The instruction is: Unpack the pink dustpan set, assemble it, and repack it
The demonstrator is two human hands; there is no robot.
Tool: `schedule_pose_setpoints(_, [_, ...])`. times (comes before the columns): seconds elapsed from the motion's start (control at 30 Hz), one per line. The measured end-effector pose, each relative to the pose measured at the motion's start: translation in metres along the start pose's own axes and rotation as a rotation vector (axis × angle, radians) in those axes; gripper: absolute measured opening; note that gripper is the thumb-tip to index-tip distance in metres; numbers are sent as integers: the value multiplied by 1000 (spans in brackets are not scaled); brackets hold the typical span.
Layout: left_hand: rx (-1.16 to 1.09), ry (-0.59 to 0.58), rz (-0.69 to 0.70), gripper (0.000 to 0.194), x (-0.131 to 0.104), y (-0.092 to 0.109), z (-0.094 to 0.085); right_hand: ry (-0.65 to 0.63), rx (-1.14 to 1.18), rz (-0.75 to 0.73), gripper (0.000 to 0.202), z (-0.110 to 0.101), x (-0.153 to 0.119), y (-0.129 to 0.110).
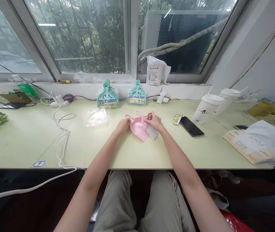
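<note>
Gripped dustpan (137,128), brush (152,131) — inside table edge (141,167).

Working remotely, I set the dustpan (138,129) as clock centre, twelve toward the window, on the table (132,158). Brush (152,132) over its four o'clock side. Left hand (123,125) at nine, right hand (153,120) at two. Wrapper (97,117) at ten; farther along, power strip (59,103), cord (66,135) running to near edge at eight. Stacked sets (107,95) at eleven, single set (136,96) at twelve, both below the sill (124,84). Parcel (154,73) on sill, one o'clock. Phone (191,126) at three, tag (176,119) by its far end. Paper bag (245,149) at four.
</note>
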State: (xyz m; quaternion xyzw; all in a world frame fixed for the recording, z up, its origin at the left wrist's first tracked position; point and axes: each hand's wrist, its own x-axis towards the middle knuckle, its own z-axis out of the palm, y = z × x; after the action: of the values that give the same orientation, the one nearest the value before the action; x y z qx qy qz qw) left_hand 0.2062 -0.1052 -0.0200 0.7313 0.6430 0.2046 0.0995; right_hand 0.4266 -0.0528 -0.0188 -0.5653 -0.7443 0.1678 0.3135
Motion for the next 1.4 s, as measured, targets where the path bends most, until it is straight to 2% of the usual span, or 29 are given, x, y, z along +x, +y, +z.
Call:
schedule_pose_setpoints(0.07, [-8, -119, 198, 23, -2, 8, 3, -73, -21, -93, 29, 5, -4, -9])
schedule_pose_setpoints(0.13, [56, -129, 308, 22, -4, 12, 5, -81, -53, -142, 29, 8, -8, -14])
schedule_pose_setpoints(0.23, [151, 59, 337, 17, -4, 10, 4, -98, 5, -147, 36, 9, -11, -13])
schedule_pose_setpoints(0.3, [189, 206, 389, 32, -2, 5, 3, -141, 78, -155, 37, 9, -10, -8])
schedule_pose_setpoints(0.37, [252, 264, 475, 42, -1, 0, 2, -172, 144, -184, 36, 10, -9, -5])
schedule_pose_setpoints(0.43, [330, 235, 526, 37, -1, -3, 4, -188, 200, -216, 35, 12, -8, -4])
schedule_pose_setpoints(0.53, [422, 196, 532, 23, -1, 0, 8, -201, 250, -217, 34, 15, -9, -5])
schedule_pose_setpoints(0.7, [459, 167, 619, 24, 2, 8, 14, -208, 278, -191, 34, 16, -10, -6])
schedule_pose_setpoints(0.87, [408, 80, 552, 31, 3, 8, 16, -218, 227, -207, 34, 15, -8, -7])
schedule_pose_setpoints(0.97, [414, 62, 546, 36, 2, 12, 16, -173, 125, -180, 33, 13, -9, -11])
schedule_pose_setpoints(1.13, [411, 29, 521, 30, 4, 19, 16, -98, -51, -138, 27, 13, -11, -20])
schedule_pose_setpoints(1.4, [454, 47, 487, 29, 5, 20, 20, -105, -58, -155, 28, 13, -11, -23])
